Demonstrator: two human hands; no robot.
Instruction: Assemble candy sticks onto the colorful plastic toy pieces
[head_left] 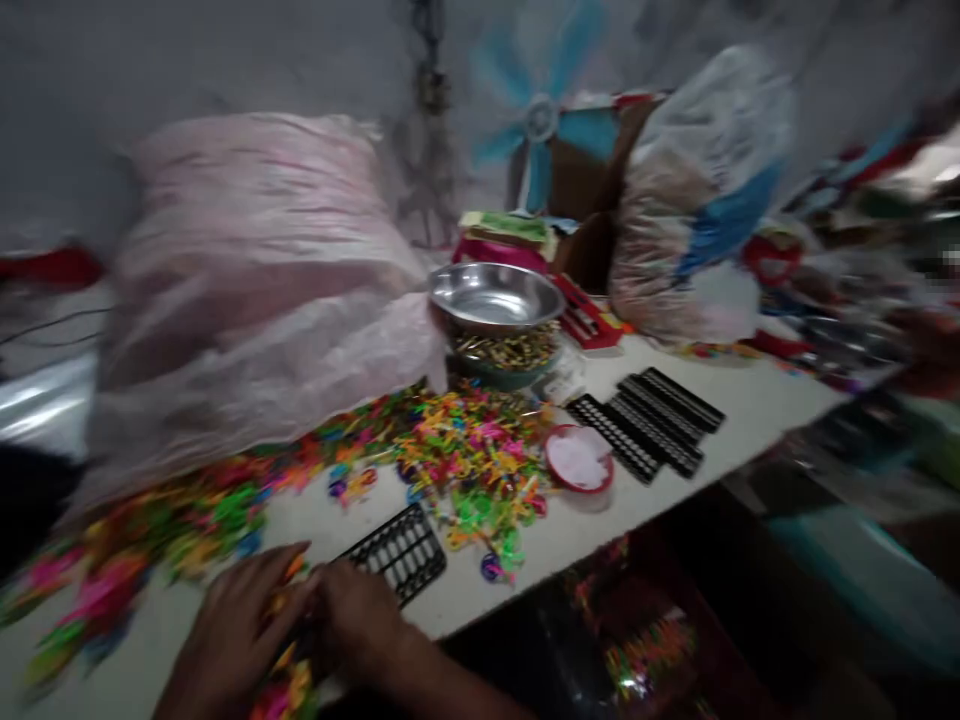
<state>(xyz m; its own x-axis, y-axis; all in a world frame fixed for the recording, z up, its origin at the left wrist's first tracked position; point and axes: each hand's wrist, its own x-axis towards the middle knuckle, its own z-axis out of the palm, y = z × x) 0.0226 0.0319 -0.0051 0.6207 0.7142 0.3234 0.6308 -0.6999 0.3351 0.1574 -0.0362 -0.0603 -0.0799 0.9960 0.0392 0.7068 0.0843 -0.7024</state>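
Note:
Both my hands rest at the near edge of a white table (757, 400). My left hand (236, 625) lies curled over small coloured plastic pieces (285, 685), and some show between its fingers. My right hand (360, 625) sits closed against the near end of a black grid tray (405, 550). The picture is smeared by motion, so the fingers of both hands are unclear. A wide heap of small coloured plastic pieces (472, 450) spreads across the table beyond the tray.
A big pink plastic sack (255, 280) fills the left back. A steel bowl (495, 293) sits on a container of small parts. A small red dish (578, 458) and several black grid trays (645, 420) lie to the right. A stuffed clear bag (697, 190) and a blue fan (540, 120) stand behind.

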